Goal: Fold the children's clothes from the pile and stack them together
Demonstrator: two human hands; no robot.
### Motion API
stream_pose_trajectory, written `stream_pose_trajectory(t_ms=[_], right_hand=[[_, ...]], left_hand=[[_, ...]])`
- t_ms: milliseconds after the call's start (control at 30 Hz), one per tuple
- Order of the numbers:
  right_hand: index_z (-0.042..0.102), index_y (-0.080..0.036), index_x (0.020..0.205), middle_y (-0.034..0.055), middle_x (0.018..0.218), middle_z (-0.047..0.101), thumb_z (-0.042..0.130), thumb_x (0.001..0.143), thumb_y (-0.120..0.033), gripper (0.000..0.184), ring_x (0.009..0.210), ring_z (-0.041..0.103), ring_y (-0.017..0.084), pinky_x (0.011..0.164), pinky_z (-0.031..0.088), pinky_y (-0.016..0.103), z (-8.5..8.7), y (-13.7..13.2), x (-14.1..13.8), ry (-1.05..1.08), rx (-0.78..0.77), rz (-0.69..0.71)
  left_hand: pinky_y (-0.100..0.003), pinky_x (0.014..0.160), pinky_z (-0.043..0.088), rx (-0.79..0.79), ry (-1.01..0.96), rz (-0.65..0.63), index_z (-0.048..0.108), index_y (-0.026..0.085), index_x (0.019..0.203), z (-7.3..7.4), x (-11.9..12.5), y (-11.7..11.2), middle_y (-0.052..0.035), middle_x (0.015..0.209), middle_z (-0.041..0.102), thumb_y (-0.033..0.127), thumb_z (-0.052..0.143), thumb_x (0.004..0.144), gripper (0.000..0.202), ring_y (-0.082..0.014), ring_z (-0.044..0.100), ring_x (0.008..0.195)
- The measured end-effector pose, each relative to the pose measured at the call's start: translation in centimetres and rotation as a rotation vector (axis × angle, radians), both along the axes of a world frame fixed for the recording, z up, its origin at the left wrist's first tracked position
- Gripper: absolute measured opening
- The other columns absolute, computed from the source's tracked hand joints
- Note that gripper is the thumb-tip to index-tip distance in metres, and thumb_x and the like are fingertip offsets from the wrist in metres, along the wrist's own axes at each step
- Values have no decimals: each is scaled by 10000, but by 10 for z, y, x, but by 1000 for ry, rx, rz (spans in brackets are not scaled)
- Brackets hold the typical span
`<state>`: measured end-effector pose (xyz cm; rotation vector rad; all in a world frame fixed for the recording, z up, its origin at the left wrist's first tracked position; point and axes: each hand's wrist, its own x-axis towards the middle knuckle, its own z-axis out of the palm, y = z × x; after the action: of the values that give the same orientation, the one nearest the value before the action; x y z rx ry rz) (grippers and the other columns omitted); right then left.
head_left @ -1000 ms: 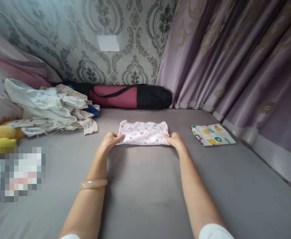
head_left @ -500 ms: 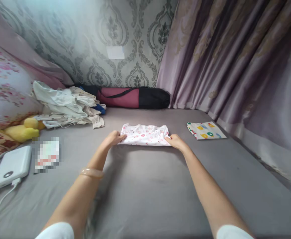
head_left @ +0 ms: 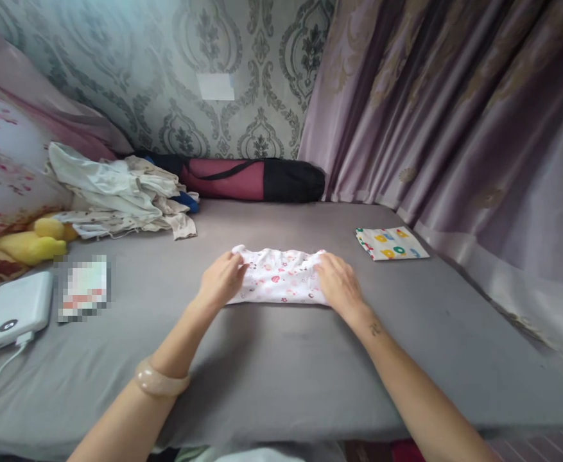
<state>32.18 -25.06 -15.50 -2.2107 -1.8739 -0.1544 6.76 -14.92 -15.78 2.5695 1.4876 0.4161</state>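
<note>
A folded white garment with small pink and red prints (head_left: 278, 276) lies on the grey bed sheet (head_left: 271, 366) in front of me. My left hand (head_left: 221, 281) rests on its left end, fingers laid over the cloth. My right hand (head_left: 339, 285) lies flat on its right end, fingers spread over the fabric. Both hands press the cloth down; neither lifts it. A pale bangle (head_left: 158, 383) sits on my left wrist.
A folded cloth with coloured letters (head_left: 391, 242) lies to the right near the purple curtain (head_left: 454, 115). A heap of unfolded pale clothes (head_left: 117, 196) sits at back left, a red and black bag (head_left: 257, 179) by the wall. Yellow plush toy (head_left: 31, 240), white power bank (head_left: 14, 308) at left.
Both hands moved from gripping the garment's near corners to lying on top of its two ends. The garment now looks narrower from front to back. The camera drew back, showing the bed's near edge.
</note>
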Motion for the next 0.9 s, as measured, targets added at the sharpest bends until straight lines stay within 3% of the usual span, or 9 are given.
stream_pose_trajectory(t_ms=[100,167,267,367,533,600,667,767,900], right_hand=[[429,-113,1441,133,1520,401,272,1013,-342,509,1428,308,224,1174,211,410,-16,14,-27,23,-30,410],[366,-113,1483,119,1558,332,257,1015,-373,547,1457,244,217,1196,159,428,-30,17,-34,38,-116,494],[342,-183,1504,82,1585,274,258,1013,-398,543,1476,181,245,1193,104,505,-43,15,-29,25,-160,433],[326,-222,1511,92,1601,222,290,999,-446,560,1480,143,304,1148,78,627,-45,9,-19,-3,-164,244],[284,-206,1526,126,1609,183,284,991,-467,595,1463,195,314,1108,241,583,-39,-2,-2,27,-232,-3],[289,-190,1521,158,1580,265,283,994,-455,591,1426,287,312,1099,265,554,-34,-3,8,29,-262,-77],[385,-158,1466,189,1476,440,291,997,-427,549,1342,416,305,1079,294,513,-26,0,17,19,-266,-138],[552,-146,1306,170,1303,598,318,997,-345,436,1203,528,273,1026,334,406,-11,16,20,-5,-132,-123],[639,-204,1179,86,1216,655,334,992,-251,361,1095,558,208,946,352,302,-3,54,3,72,-40,108]], left_hand=[[-373,1043,390,53,-44,-341,554,165,1222,-18,35,-3,-149,1316,576,292,316,960,376,-236,507,1255],[-467,1126,296,59,-11,-306,490,159,1329,-34,47,-1,-158,1429,493,344,329,967,438,-278,396,1369],[-524,1154,219,56,43,-160,425,168,1411,-53,47,4,-171,1501,407,547,371,940,607,-330,322,1412],[-521,1164,189,95,29,-92,416,152,1423,-58,38,6,-192,1500,399,665,390,888,742,-351,317,1409],[-538,1167,163,56,-13,-110,407,139,1430,-54,31,4,-202,1494,401,750,413,823,862,-378,306,1411],[-548,1170,154,25,-32,-114,372,119,1450,-53,30,4,-222,1508,373,764,456,790,926,-390,277,1425],[-562,1173,131,27,-46,-138,350,101,1458,-52,30,2,-236,1528,335,729,476,808,913,-390,236,1443],[-550,1185,103,82,-65,-276,383,137,1439,-49,35,-8,-192,1558,304,606,413,911,706,-338,178,1472],[-488,1208,78,91,-72,-543,398,161,1434,-45,46,-30,-145,1558,324,529,288,982,593,-267,166,1483]])
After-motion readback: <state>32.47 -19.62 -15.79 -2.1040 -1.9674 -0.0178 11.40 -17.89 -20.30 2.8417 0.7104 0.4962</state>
